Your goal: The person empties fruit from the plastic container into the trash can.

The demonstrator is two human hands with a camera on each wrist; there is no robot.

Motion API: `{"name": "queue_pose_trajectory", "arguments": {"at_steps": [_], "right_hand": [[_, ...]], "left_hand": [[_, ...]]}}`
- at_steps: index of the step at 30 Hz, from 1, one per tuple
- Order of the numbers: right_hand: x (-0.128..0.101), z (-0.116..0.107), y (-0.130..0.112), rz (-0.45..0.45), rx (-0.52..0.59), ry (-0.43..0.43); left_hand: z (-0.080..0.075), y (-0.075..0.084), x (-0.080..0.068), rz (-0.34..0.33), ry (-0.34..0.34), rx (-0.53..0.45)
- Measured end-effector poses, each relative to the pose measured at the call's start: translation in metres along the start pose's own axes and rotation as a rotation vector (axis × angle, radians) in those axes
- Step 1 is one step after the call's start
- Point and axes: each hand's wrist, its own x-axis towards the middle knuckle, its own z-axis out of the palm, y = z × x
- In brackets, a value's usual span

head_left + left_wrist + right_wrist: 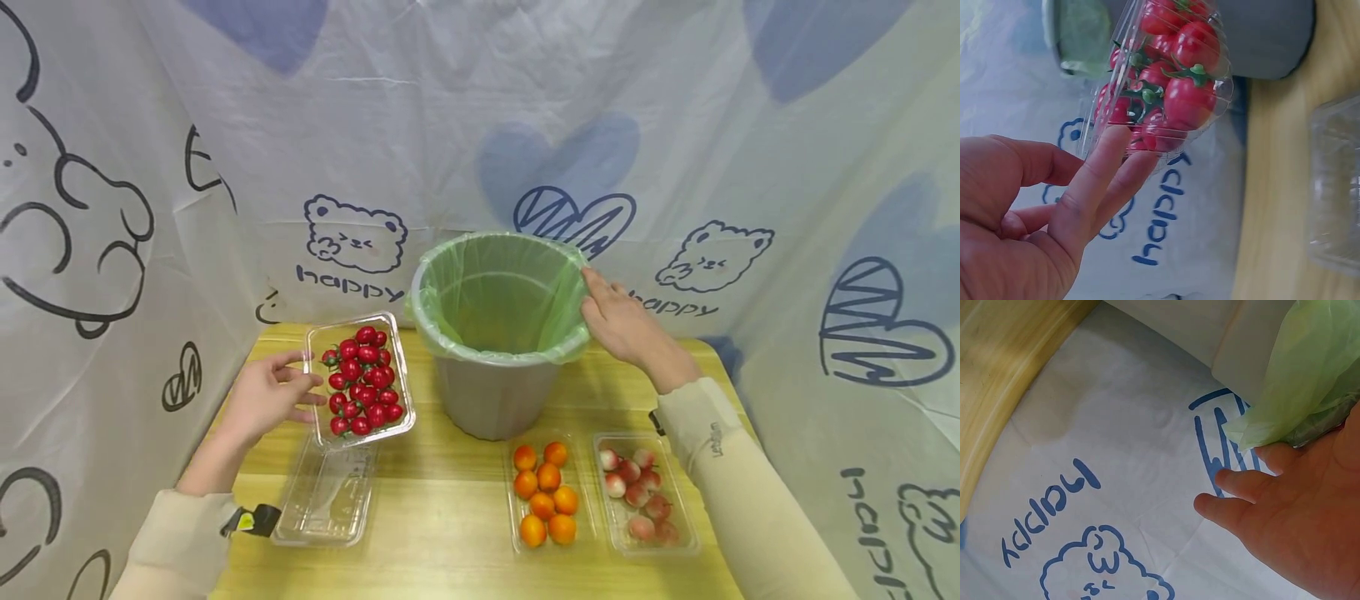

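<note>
At left, my left hand (266, 396) pinches the near-left edge of a clear plastic box (1225, 87) of red cherry tomatoes (363, 379). The box is raised and tilted, overlapping an empty clear box (326, 500) on the table in the head view. Just right of the tomatoes stands a grey trash can (487, 400) lined with a green bag (457, 292). My right hand (622, 321) holds the can's right rim through the bag, thumb side at the edge. Its other fingers (1235, 509) stretch along the outside; the thumb is hidden in the right wrist view.
On the wooden table (435, 517), a clear box of small oranges (543, 504) lies in front of the can. Right of it, beneath my right forearm, is another box with red-and-white round fruit (637, 492). Printed cloth walls (450, 125) enclose the table.
</note>
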Motion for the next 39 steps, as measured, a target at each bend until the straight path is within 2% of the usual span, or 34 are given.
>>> {"name": "queue_pose_trajectory", "arguments": {"at_steps": [8,15,22,39], "right_hand": [[0.000,0.001,0.000,-0.003,0.000,0.006],[-0.001,0.001,0.001,0.001,0.003,0.010],[0.000,0.001,0.001,0.000,0.011,0.002],[0.000,0.002,0.001,-0.008,0.023,0.018]], "left_hand": [[-0.019,0.026,0.012,0.038,0.036,0.010],[-0.024,0.047,0.023,0.069,0.061,0.029],[-0.031,0.071,0.028,0.081,0.089,0.010],[-0.026,0.120,0.048,0.122,0.145,-0.003]]}}
